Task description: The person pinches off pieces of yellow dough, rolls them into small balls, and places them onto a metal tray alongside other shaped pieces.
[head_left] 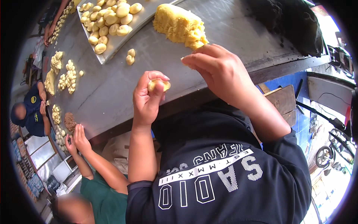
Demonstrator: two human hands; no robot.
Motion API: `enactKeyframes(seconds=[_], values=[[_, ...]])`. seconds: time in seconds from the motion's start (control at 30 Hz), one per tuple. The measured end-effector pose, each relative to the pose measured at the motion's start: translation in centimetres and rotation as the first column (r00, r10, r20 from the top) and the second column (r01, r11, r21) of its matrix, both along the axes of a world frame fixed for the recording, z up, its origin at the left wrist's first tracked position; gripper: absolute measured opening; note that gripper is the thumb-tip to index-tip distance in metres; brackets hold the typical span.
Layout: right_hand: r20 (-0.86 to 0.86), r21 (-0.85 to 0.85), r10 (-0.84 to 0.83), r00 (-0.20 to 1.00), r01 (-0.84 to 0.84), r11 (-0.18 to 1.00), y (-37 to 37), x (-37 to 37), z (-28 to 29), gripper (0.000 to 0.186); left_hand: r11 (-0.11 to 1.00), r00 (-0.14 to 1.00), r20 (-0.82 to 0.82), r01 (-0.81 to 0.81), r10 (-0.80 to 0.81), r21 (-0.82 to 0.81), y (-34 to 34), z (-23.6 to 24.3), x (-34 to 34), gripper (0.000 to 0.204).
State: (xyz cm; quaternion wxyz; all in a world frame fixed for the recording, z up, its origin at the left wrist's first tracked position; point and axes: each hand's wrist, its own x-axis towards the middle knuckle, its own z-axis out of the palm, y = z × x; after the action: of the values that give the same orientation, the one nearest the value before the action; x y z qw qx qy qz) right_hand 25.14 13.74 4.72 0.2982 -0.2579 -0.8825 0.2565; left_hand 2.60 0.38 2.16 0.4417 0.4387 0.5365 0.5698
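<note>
Two hands appear in the head view on my monitor. Left hand (pixel 145 106): grasps a pale dough piece (pixel 159 86) between thumb and curled fingers, above the near side of the bench (pixel 112 86). Right hand (pixel 220 66): fingers drawn together beside the yellow mound (pixel 179 24); I cannot tell whether they pinch anything. The tray (pixel 122 44) of dough balls (pixel 112 18) lies beyond the left hand.

I judge the step to be shaping. Recommended: cup the piece lightly, press evenly with the thumb, avoid tearing thin walls.

Markings: white block lettering crosses the wearer's dark shirt (pixel 227 203); a yellow emblem (pixel 33 99) marks a co-worker's navy top (pixel 33 115).
</note>
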Motion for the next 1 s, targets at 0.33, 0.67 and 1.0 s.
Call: enactKeyframes(seconds=[0.33,0.67,1.0], values=[[-0.074,-0.395,0.115,0.991,-0.135,0.909,-1.7,-1.9,1.7,0.025,0.981,0.847,-0.531,0.124,-0.027,0.148,1.0,0.8,0.9,0.055],[-0.018,-0.162,0.143,0.99,-0.144,0.976,-1.6,-3.4,2.5,0.042,0.996,0.799,-0.595,0.078,-0.09,-0.046,0.1,1.1,2.0,0.05],[0.446,0.21,0.087,0.891,-0.198,0.957,4.8,-0.7,2.0,0.028,0.98,0.982,-0.167,0.118,-0.091,0.159,0.7,-0.4,-0.4,0.042]])
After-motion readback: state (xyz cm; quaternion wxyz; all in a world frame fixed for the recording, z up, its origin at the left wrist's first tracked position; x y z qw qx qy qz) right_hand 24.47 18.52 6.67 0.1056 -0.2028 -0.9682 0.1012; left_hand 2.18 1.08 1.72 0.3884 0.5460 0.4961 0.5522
